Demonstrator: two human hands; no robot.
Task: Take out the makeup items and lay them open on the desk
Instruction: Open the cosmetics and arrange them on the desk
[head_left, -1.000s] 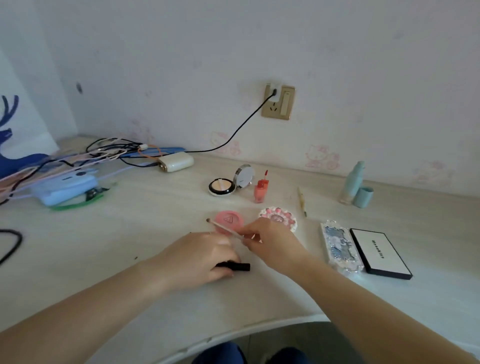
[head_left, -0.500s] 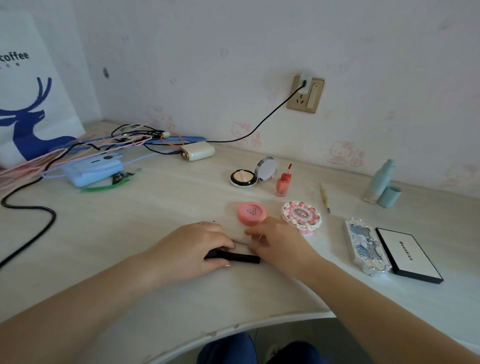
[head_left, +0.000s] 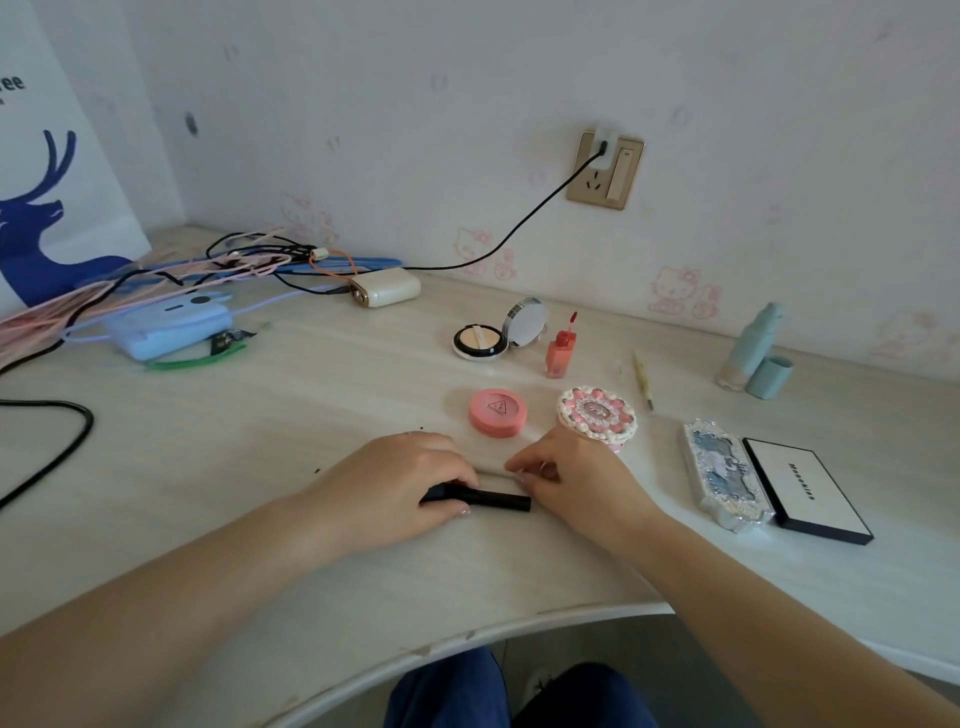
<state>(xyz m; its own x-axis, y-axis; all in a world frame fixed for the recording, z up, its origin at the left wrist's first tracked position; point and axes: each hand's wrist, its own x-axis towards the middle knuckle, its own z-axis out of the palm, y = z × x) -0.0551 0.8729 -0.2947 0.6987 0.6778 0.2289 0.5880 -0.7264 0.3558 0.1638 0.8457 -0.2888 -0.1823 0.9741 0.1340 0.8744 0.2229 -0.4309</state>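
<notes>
I see the desk (head_left: 260, 467) first, then my two hands close together just in front of the pink round box (head_left: 497, 412). My left hand (head_left: 395, 488) curls over one end of the black tube (head_left: 488, 499). The tube lies flat, long way pointing at my right hand (head_left: 576, 483), nearly touching it. That hand pinches a thin stick (head_left: 493, 473) (hard to see), so it is nearer the free end.

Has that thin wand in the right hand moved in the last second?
Yes. The wand was held up, its tip over the pink compact; now it lies flat on the desk, nearer the person, the right hand holding its end.
</notes>
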